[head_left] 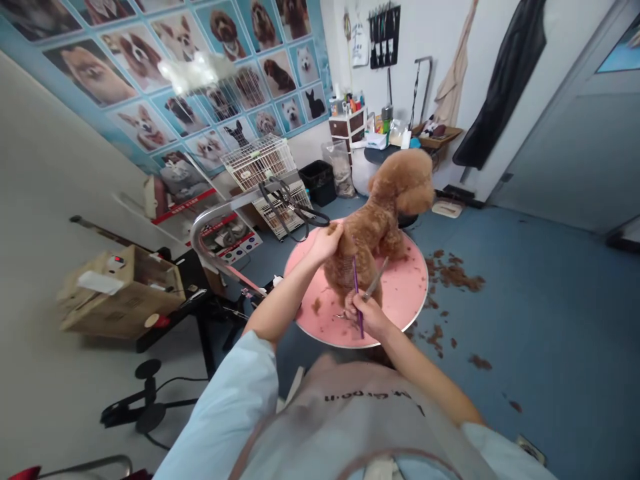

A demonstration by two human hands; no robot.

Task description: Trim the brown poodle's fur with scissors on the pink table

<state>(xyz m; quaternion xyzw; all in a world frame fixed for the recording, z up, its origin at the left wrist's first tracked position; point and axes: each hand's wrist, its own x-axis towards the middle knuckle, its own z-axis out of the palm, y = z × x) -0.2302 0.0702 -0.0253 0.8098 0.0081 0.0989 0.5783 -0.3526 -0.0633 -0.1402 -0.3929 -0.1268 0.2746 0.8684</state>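
Observation:
A curly brown dog (370, 230) stands on a round pink grooming table (313, 283), its rear towards me and its head turned to the right. My left hand (327, 241) is closed at the top of its rump, on the tail, which the fingers mostly hide. Low behind the hind legs, my right hand (367, 315) is closed around a purple-spined comb (356, 275) and a pair of scissors (376, 279). The comb's teeth lie against the fur of the hind leg. The scissor blades point up and right, beside the leg.
A curved metal grooming arm (200, 230) with a black leash (287, 200) rises left of the table. Cut fur (457, 275) litters the floor at right. White cages (263, 163), a black bin (319, 181) and a drawer unit (347, 127) stand behind.

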